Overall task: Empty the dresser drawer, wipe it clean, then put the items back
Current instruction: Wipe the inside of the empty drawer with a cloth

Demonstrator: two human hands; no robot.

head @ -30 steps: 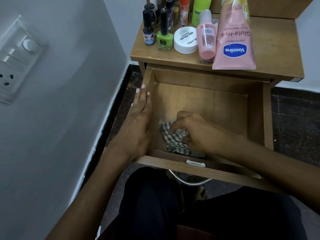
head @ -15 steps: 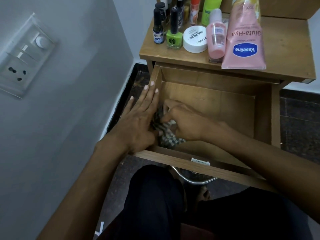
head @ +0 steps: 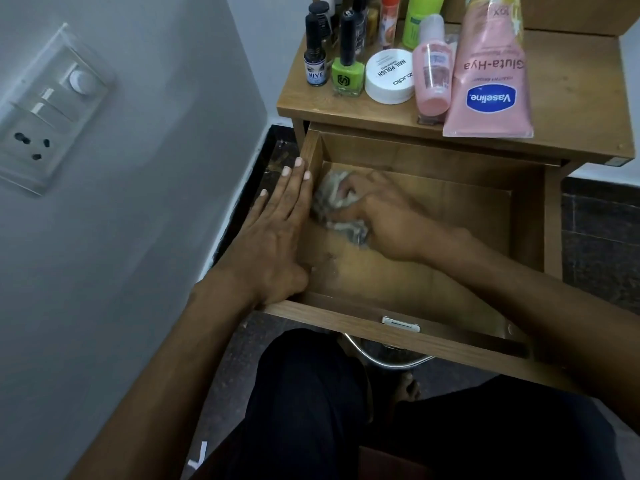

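Cloth (head: 341,209): soft, limp, prob. light, bunches easy, best gripped wadded at middle; right hand (head: 384,220) clenched on it in drawer (head: 528,216); left hand (head: 277,233) flat, grasping nothing.

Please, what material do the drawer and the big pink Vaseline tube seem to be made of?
The drawer looks like wood or wood-look laminate with a matt finish: brown grain lines show. The Vaseline tube seems soft plastic, slightly glossy, with a flat crimped end.
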